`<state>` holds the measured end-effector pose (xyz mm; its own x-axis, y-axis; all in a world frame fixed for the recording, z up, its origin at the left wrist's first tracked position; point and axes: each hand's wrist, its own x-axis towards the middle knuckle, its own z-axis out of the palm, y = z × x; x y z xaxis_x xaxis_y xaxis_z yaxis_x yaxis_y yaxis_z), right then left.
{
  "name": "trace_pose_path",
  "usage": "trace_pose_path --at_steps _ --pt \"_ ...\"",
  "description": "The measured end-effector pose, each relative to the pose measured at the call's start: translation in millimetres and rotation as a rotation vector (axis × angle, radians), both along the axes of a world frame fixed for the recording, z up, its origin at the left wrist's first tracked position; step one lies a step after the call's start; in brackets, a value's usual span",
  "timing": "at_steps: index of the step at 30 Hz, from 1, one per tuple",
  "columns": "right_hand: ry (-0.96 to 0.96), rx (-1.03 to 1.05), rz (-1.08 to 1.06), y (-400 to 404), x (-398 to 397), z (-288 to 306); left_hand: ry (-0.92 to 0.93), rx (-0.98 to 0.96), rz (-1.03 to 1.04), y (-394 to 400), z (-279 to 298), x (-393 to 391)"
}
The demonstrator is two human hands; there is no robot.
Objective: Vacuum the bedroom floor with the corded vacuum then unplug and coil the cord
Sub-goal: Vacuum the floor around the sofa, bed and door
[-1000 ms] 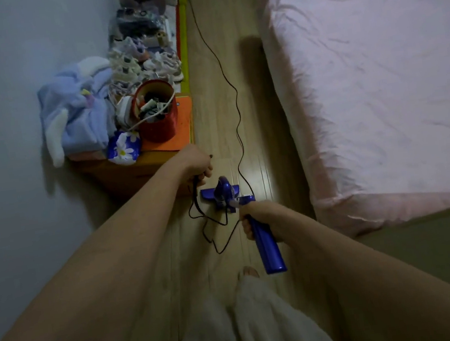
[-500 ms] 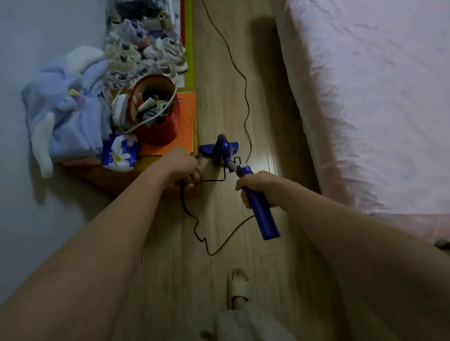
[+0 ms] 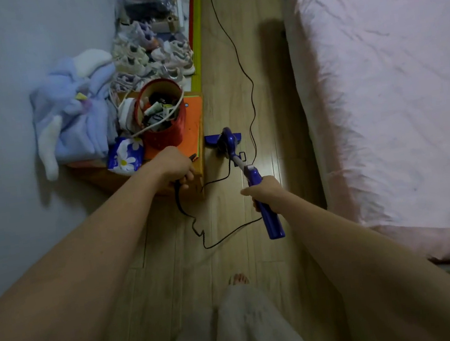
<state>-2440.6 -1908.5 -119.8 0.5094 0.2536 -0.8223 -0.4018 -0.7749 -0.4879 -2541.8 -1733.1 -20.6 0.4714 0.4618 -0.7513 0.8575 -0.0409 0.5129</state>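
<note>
A light wooden plank floor (image 3: 224, 90) runs between a white wall and a low bed covered with a wrinkled pink sheet (image 3: 395, 85). On the floor rest the blue vacuum head (image 3: 222, 138), a thin black cord (image 3: 246, 81) trailing away in loops, and a low orange-topped wooden box (image 3: 183, 147) against the wall. One bare foot (image 3: 238, 279) stands on the planks.

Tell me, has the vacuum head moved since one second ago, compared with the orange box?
Yes. The vacuum head has gone forward along the floor: earlier it lay behind the near end of the orange box; now it lies beside it.
</note>
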Motion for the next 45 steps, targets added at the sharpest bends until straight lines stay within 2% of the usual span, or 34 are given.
trace_pose_path --at_steps 10,21,25,34,41,45 --pt "-0.032 -0.157 0.133 -40.4 -58.2 25.6 -0.034 0.029 -0.107 -31.9 25.1 -34.9" --pt "-0.019 -0.334 0.378 -116.6 -114.5 86.4 -0.081 0.073 -0.249 -81.5 44.8 -80.2" --pt "-0.063 -0.317 0.319 -133.5 -125.4 84.3 -0.102 0.09 -0.27 -89.1 48.8 -82.0" --pt "-0.015 -0.205 0.057 -141.2 -131.7 49.3 -0.096 0.088 -0.268 -94.3 49.8 -56.7" --pt "-0.013 -0.036 0.015 -73.7 -73.6 35.9 -0.078 0.104 -0.204 -69.5 44.2 -8.0" --pt "0.113 0.08 -0.046 -29.7 -27.1 41.8 -0.063 0.079 -0.142 -55.2 39.6 32.2"
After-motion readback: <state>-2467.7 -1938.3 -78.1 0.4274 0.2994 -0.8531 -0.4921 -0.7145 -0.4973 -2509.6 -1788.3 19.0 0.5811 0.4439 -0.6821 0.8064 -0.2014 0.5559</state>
